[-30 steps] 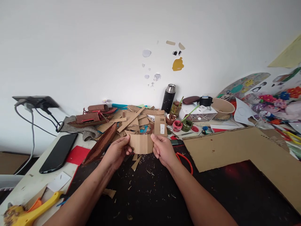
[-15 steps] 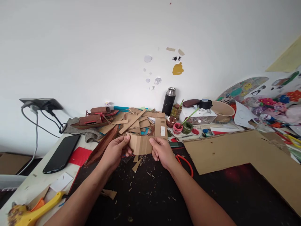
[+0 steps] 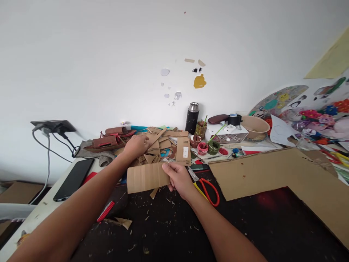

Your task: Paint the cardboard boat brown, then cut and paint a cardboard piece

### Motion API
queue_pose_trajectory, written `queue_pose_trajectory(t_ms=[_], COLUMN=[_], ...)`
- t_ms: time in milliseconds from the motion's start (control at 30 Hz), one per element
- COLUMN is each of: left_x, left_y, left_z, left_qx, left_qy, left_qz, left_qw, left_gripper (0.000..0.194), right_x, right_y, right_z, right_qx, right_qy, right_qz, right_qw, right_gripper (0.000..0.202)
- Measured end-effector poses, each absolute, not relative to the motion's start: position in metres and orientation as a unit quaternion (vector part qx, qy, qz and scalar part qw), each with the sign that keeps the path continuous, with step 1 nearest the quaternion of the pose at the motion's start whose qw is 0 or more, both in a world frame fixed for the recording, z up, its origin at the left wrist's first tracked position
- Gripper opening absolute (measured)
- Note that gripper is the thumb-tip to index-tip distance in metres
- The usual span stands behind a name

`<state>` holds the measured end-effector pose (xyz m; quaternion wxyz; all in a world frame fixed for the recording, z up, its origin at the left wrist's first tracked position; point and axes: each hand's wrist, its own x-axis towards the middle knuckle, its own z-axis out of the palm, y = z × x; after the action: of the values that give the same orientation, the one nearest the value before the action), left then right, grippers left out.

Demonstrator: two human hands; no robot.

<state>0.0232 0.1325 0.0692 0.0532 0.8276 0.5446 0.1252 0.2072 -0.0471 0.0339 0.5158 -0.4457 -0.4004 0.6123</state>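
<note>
My right hand (image 3: pixel 178 179) pinches the right end of a rectangular piece of corrugated cardboard (image 3: pixel 147 177), thumb on its near face. The piece is held above the dark work surface, its left end free. Over the heap of cardboard scraps (image 3: pixel 160 143) reaches my left hand (image 3: pixel 137 146), back of the hand up. Its fingertips are at the scraps and mostly hidden, so I cannot see whether they grip one. Scissors (image 3: pixel 209 193) with red and yellow handles lie just right of my right hand.
Brown model boats (image 3: pixel 109 140) stand behind my left forearm. A black flask (image 3: pixel 192 118) and open paint jars (image 3: pixel 214 147) line the back. A large cardboard sheet (image 3: pixel 253 171) covers the right side. A phone (image 3: pixel 73 178) lies at left, near a red corrugated strip (image 3: pixel 105 211).
My left hand has let go of the cardboard piece and moved up and away to the scrap heap. My right hand keeps the piece, which now extends leftward. The view has shifted slightly.
</note>
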Motion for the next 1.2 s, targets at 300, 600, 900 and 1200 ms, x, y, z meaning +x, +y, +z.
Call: queue_pose_trajectory(t_ms=[300, 600, 900, 1200], left_x=[0.034, 0.046, 0.03, 0.019], left_y=[0.156, 0.165, 0.15, 0.154], left_z=[0.057, 0.074, 0.059, 0.101], left_qx=[0.857, 0.856, 0.908, 0.871], left_qy=[0.511, 0.498, 0.413, 0.459], left_qz=[0.069, 0.14, 0.035, 0.107], left_qw=[-0.001, 0.005, 0.065, 0.142], left_gripper=[0.022, 0.035, 0.008, 0.028], right_x=[0.201, 0.201, 0.199, 0.204], right_y=[-0.046, -0.046, -0.048, -0.046], right_z=[0.025, 0.022, 0.023, 0.028], right_qx=[-0.44, -0.443, -0.442, -0.448], right_qy=[-0.424, -0.441, -0.446, -0.444], right_qz=[0.621, 0.618, 0.62, 0.618], right_qw=[0.491, 0.477, 0.471, 0.47], right_gripper=[0.057, 0.055, 0.055, 0.053])
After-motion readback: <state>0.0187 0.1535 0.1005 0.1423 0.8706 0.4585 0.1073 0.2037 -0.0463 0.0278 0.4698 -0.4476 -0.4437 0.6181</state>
